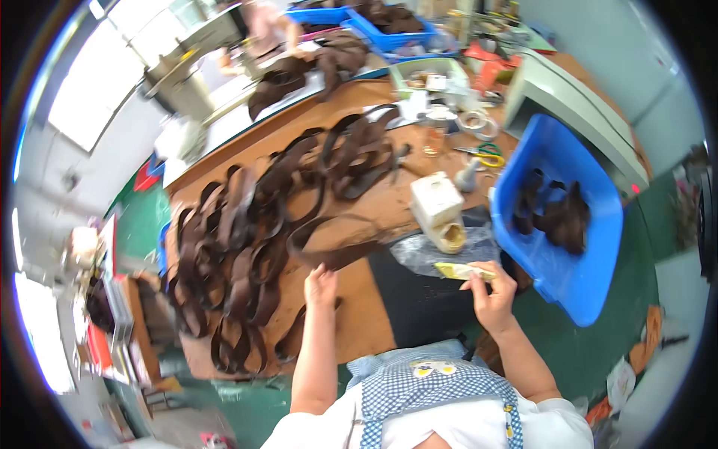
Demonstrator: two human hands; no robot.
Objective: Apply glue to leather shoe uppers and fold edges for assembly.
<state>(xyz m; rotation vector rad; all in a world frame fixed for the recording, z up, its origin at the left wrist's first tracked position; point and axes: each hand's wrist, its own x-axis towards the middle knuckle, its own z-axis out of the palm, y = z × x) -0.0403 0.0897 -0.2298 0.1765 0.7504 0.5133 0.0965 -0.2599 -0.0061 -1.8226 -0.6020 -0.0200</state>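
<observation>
My left hand [321, 286] pinches the lower edge of a looped dark brown strap [336, 257], which stands out over the table. In my right hand [492, 295] is a short, flat yellow-and-white stick [460, 271], its free end pointing left; its exact kind is unclear. Just beyond that stick stands a white plastic container [437, 202] with a round, yellowish-stained opening facing me. Many more brown strap loops [247, 254] lie heaped across the left of the table. A black mat [419, 303] lies below the stick.
A blue tub [604, 224] holding brown pieces stands at the right. Green-handled scissors [490, 156], a jar [434, 138], tape rolls [479, 123] and a pale green basket [419, 71] sit behind. Across the table, another person [265, 30] works beside a machine [183, 78].
</observation>
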